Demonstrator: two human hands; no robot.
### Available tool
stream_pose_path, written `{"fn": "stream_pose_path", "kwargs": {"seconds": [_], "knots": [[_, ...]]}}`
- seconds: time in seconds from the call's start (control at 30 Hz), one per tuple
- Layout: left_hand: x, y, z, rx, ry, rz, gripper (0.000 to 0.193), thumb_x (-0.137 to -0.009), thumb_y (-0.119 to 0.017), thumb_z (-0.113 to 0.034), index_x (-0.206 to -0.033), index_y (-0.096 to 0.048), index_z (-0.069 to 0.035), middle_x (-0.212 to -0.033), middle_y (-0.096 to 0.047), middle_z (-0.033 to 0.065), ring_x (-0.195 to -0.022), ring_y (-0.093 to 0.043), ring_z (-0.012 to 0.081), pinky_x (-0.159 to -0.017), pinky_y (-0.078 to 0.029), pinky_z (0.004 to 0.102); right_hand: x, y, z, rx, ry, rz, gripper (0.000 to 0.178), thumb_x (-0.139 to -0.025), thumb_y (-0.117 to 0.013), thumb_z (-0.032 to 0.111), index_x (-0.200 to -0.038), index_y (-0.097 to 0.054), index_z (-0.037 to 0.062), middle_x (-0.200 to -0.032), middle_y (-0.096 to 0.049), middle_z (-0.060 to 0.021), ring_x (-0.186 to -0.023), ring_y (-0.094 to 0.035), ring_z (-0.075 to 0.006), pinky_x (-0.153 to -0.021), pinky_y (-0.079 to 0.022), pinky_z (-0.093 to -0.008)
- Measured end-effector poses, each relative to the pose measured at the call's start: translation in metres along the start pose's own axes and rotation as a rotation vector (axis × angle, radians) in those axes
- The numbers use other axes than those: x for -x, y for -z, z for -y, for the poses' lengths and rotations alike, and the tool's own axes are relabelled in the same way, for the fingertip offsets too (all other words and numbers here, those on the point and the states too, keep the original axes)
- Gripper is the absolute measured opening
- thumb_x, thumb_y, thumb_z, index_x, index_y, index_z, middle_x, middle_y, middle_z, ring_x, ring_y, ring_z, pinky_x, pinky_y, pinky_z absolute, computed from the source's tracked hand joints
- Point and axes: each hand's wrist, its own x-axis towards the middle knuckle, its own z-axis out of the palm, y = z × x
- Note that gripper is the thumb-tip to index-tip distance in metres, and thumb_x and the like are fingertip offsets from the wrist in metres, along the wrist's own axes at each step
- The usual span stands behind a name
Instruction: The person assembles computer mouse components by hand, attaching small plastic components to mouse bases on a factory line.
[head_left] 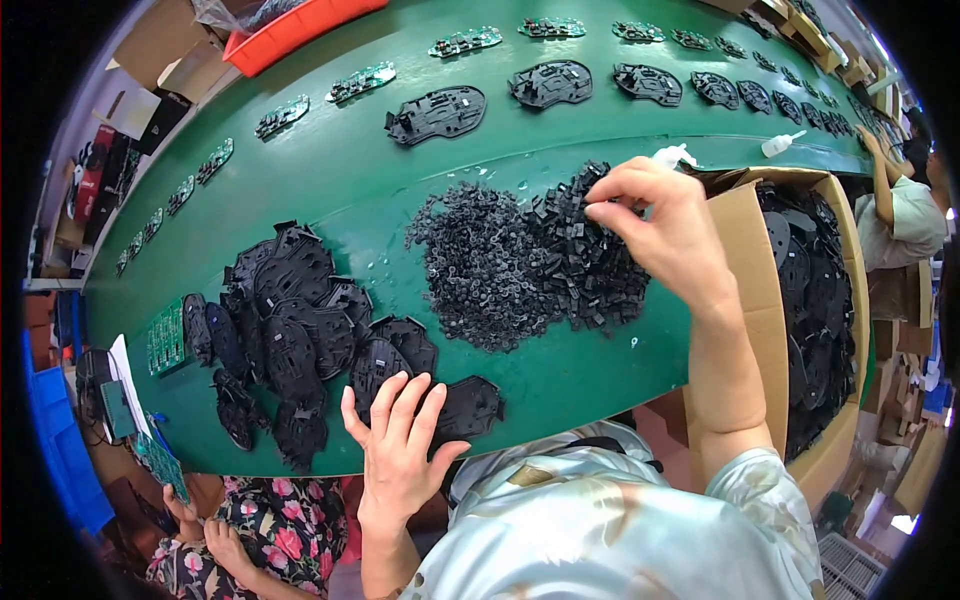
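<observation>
My left hand [398, 440] lies with fingers spread at the table's near edge. Its fingertips rest by a black plastic shell [380, 362], and a second shell [470, 405] lies just right of the hand. Over a heap of small black rectangular plastic pieces [595, 285], my right hand [660, 215] has thumb and forefinger pinched together; whatever is between them is too small to make out. Touching that heap on its left is a pile of tiny black ring-like parts [480, 265]. Several more black shells [295, 340] are stacked loosely to the left.
A row of black shells [550, 84] and a row of green circuit boards [465, 41] line the table's far side. At right stands a cardboard box [745, 250] full of black shells. A white bottle [780, 144] lies behind it. At lower left, another person's hands [225, 545] hold a circuit board.
</observation>
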Motion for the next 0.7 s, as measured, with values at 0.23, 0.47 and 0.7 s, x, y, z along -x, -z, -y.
{"fn": "stream_pose_path", "kwargs": {"seconds": [0.23,0.47,0.7], "knots": [[0.005,0.000,0.000,-0.015,0.000,0.004,0.065,-0.068,-0.076,-0.035,-0.126,-0.056,-0.012,-0.132,-0.052,0.0061,-0.127,-0.043,0.0266,-0.110,-0.008,0.0604,-0.056,-0.051,-0.004,-0.024,0.117,0.135,0.012,-0.075,-0.067,0.009,-0.082,-0.069,-0.0002,-0.081,-0.066,-0.0160,-0.075,-0.063,-0.0341,-0.070,-0.050,-0.0416],[0.006,0.003,0.004,0.055,-0.013,-0.022,0.058,-0.073,-0.075,-0.032,-0.124,-0.058,-0.012,-0.133,-0.052,0.0076,-0.128,-0.043,0.0298,-0.110,-0.009,0.0593,-0.104,-0.093,-0.006,0.016,0.121,0.385,0.014,-0.074,-0.067,0.007,-0.086,-0.071,0.0020,-0.081,-0.069,-0.0162,-0.080,-0.067,-0.0306,-0.076,-0.052,-0.0383],[0.001,0.018,0.017,0.141,-0.018,-0.139,0.050,-0.073,-0.075,-0.031,-0.115,-0.062,-0.008,-0.124,-0.059,0.0094,-0.123,-0.048,0.0331,-0.110,-0.017,0.0545,-0.112,-0.102,0.013,-0.026,0.134,0.518,0.015,-0.074,-0.069,0.008,-0.087,-0.071,0.0024,-0.081,-0.070,-0.0149,-0.079,-0.067,-0.0280,-0.075,-0.052,-0.0369]]}}
